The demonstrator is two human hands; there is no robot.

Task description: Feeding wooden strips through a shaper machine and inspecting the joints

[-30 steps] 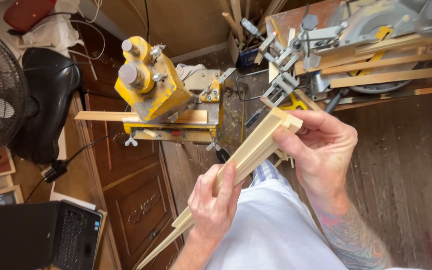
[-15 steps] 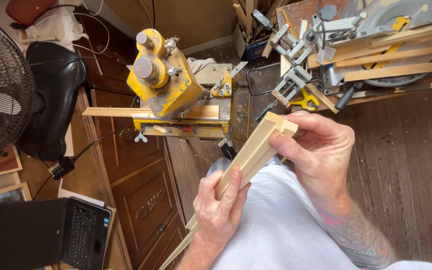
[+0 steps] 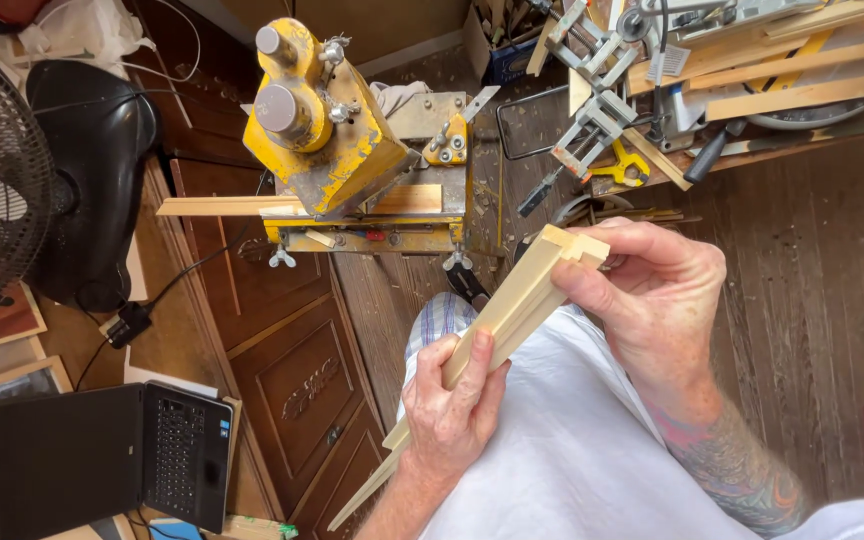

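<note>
Both the left hand (image 3: pixel 449 405) and the right hand (image 3: pixel 652 300) grip a pale moulding strip (image 3: pixel 512 310) at mid-frame. It is cut but not yet loaded; the yellow frame-joining machine (image 3: pixel 327 140) at upper centre already holds another strip.

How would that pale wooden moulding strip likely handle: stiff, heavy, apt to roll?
The moulding strip looks stiff: held by the left hand and right hand, it stays straight. Probably light, being slender. Its flat faces make rolling unlikely.
</note>
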